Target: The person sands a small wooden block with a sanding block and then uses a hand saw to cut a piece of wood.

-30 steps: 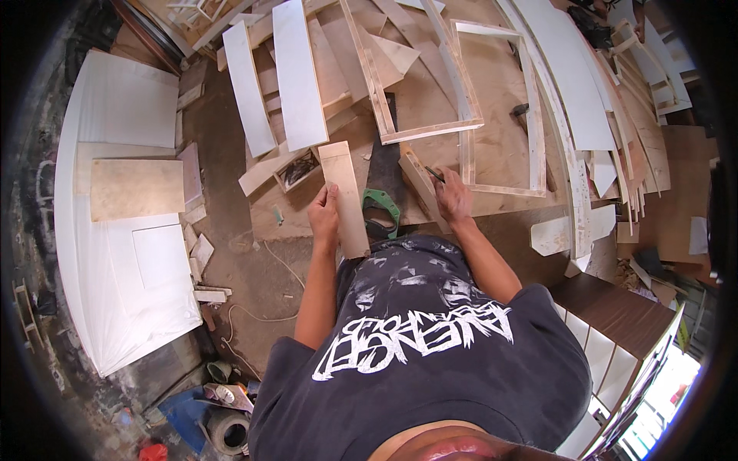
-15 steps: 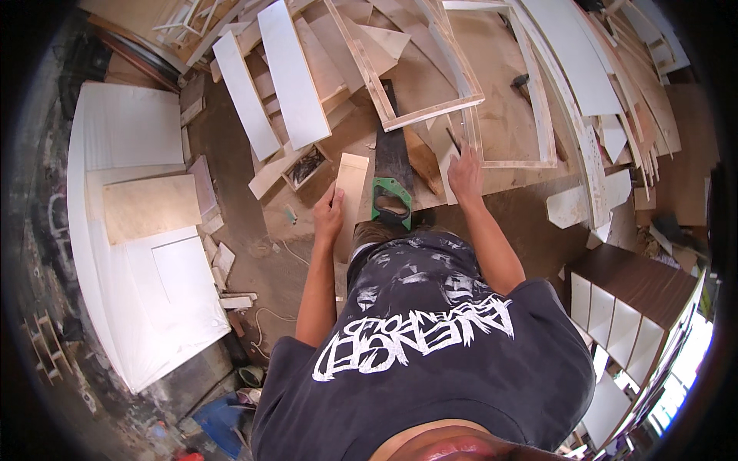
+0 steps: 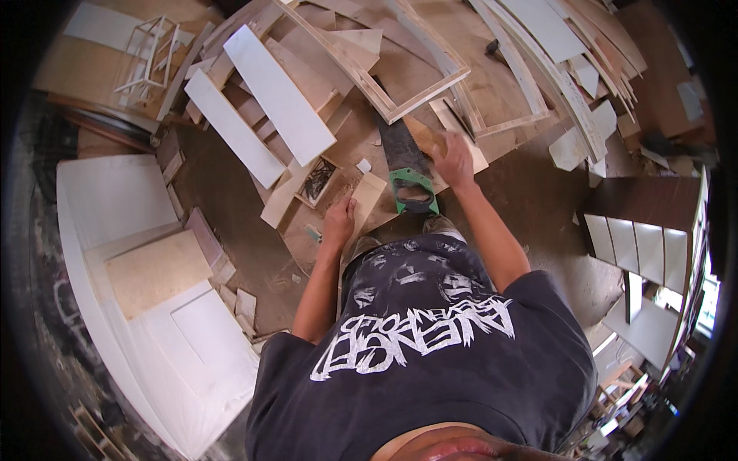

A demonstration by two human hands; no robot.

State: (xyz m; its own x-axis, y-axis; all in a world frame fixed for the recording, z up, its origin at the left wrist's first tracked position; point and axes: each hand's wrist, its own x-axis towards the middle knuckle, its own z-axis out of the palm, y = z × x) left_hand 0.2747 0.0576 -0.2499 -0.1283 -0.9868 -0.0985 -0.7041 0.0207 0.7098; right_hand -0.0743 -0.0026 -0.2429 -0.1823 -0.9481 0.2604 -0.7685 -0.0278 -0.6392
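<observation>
My left hand (image 3: 338, 220) grips the near end of a narrow plywood board (image 3: 364, 198) that lies on the floor in front of my knees. A handsaw with a green handle (image 3: 415, 192) and a dark blade (image 3: 395, 142) lies flat just right of that board, between my hands. My right hand (image 3: 455, 160) is curled over a tan wooden offcut (image 3: 427, 138) right next to the saw blade. It does not hold the saw.
Open wooden frames (image 3: 430, 88), long white boards (image 3: 278, 94) and curved white strips (image 3: 565, 92) litter the floor ahead. White panels (image 3: 123, 203) lie at the left. A dark cabinet with white drawer fronts (image 3: 649, 234) stands at the right.
My head has tipped, so the whole scene slid down in view. My right hand shifted a little forward onto the offcut. My left hand keeps its hold on the board.
</observation>
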